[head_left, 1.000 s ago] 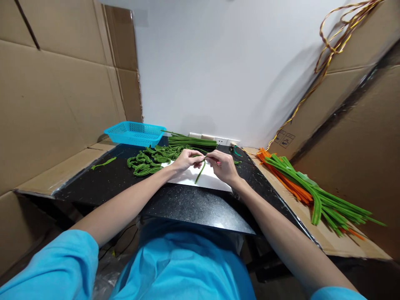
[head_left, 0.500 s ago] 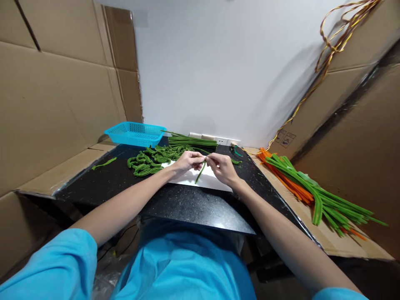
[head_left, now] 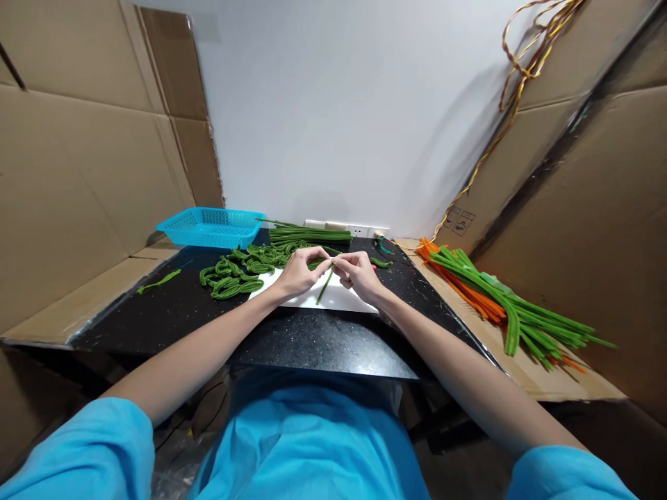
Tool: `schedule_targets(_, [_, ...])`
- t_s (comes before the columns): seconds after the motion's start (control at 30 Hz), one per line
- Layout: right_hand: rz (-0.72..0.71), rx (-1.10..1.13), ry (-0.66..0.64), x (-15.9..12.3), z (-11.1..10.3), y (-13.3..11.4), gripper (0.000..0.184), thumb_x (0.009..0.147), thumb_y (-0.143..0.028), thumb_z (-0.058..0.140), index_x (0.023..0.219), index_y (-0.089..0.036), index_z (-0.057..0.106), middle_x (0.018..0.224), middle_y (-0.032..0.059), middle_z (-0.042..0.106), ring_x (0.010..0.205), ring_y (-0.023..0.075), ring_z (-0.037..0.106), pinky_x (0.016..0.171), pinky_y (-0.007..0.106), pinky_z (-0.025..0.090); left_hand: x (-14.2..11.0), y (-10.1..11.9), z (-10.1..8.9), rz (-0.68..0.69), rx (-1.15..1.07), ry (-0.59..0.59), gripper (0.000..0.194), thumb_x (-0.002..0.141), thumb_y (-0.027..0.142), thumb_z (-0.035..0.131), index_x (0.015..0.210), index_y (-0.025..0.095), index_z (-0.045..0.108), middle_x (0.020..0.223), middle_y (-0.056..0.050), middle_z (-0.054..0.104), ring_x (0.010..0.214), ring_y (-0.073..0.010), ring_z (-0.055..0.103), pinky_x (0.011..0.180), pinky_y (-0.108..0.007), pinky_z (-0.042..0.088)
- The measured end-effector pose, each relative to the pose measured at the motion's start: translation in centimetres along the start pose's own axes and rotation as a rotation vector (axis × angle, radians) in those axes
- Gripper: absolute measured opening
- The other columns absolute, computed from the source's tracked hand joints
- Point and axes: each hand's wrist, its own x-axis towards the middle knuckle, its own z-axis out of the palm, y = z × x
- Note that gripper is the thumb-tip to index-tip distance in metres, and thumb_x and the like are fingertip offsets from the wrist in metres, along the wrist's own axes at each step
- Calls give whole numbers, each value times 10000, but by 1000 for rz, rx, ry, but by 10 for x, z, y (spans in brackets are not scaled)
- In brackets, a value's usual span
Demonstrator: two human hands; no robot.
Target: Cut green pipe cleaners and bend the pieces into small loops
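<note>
Between my two hands is a dark green pipe cleaner, its free end slanting down toward the white sheet. My left hand pinches it with thumb and forefinger. From the other side my right hand pinches it too, the fingertips of both hands nearly touching. The fingers hide the part being gripped. Beside my left hand lies a pile of looped green pipe cleaners. Behind the hands is a bundle of straight green pipe cleaners. A small bent green piece rests past my right hand.
A blue plastic basket stands at the back left. On cardboard at the right lie orange pipe cleaners and bright green ones. A light green strip is on the black tabletop. Twisted yellow-brown wire hangs at the right.
The whole view has shifted slightly, with the scene moving left. My fingertips have come closer together on the pipe cleaner; both hands still pinch it.
</note>
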Motion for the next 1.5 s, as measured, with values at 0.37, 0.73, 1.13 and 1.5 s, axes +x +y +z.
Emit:
schedule_targets(0.37, [-548,-881,11,-4,-29,-13,251,998,-311,506,1139,-177,664,928,57,669,621,114,517,613,267,429,7,-10,2,-287,-570,-73,260,803,367,750,767,131,648,612,5,517,558,-97,471,559,-253,349])
schedule_targets(0.73, [-756,-1294,-26,-6,-33,-9,259,1044,-292,485,1184,-256,700,1074,57,726,769,127,644,601,252,466,5,-3,-1,-446,-792,-137,243,754,279,792,699,129,609,665,10,434,596,-84,409,546,-239,329])
schedule_targets(1.13, [-630,-1229,-90,-9,-22,-11,256,1075,-320,363,1089,-209,593,957,52,631,639,125,495,533,262,312,4,1,-2,-398,-744,-179,248,773,327,790,757,120,654,647,-11,531,598,-97,481,579,-254,367])
schedule_targets(1.5, [-338,-483,34,-6,0,-7,330,974,-451,532,759,-201,537,650,-26,469,558,119,418,527,255,340,6,4,-5,-188,-447,-95,240,832,351,724,773,125,669,617,-12,565,569,-109,518,587,-267,404])
